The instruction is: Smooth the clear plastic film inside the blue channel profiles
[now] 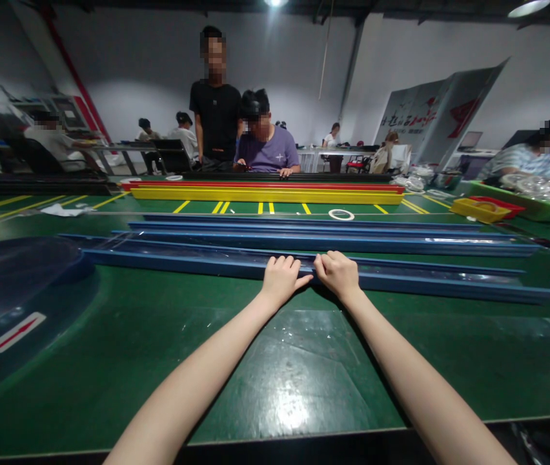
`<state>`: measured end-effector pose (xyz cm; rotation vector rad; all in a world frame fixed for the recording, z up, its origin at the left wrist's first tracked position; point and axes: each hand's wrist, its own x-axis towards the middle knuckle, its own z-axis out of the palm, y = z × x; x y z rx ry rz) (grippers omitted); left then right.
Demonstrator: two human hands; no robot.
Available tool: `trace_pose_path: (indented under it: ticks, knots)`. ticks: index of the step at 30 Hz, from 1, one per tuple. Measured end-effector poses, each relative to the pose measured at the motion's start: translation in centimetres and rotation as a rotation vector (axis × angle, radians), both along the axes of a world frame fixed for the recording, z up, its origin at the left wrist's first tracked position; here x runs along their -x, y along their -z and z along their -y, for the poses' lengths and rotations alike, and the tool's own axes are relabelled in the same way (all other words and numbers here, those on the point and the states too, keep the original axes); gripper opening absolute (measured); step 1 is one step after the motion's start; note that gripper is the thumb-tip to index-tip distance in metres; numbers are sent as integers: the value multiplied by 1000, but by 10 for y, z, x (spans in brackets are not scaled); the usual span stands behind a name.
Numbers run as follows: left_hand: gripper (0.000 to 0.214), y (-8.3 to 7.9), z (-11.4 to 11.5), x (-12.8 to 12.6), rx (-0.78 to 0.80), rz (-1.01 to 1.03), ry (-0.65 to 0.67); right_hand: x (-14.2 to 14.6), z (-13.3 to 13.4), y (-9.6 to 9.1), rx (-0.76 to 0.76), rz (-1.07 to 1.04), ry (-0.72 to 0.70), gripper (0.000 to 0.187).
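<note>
The head camera is facing forward and down from above the near edge of the desk [110, 361], which is crossing the bottom of the frame. It is viewing the left hand [281, 279] and right hand [340, 272] at close range and reaching past the far edge to the wall [130, 71].

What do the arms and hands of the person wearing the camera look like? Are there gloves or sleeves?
No gloves: the left hand and right hand are both bare. The forearms look slim and smooth, and no sleeves show on them before they leave the picture. I can't see a watch or bracelet on either wrist.
</note>
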<state>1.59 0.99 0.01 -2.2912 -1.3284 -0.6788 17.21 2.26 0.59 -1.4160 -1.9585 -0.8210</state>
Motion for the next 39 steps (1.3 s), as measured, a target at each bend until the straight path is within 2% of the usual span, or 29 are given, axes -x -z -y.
trace_pose_path:
  ticks: [17, 20, 28, 39]
  knots:
    - [38, -2, 1, 2, -65, -2, -2, -1, -2, -4, 83, -38, 38, 40]
    - [38, -3, 2, 2, -69, 8, 4, -11, 0, -5, 101, -43, 62, 41]
    - [40, 1, 1, 2, -81, 14, 28, -60, 5, -4, 124, -79, 188, 43]
    - [42, 4, -2, 1, -76, -2, 41, -59, 10, -8, 205, -112, 237, 44]
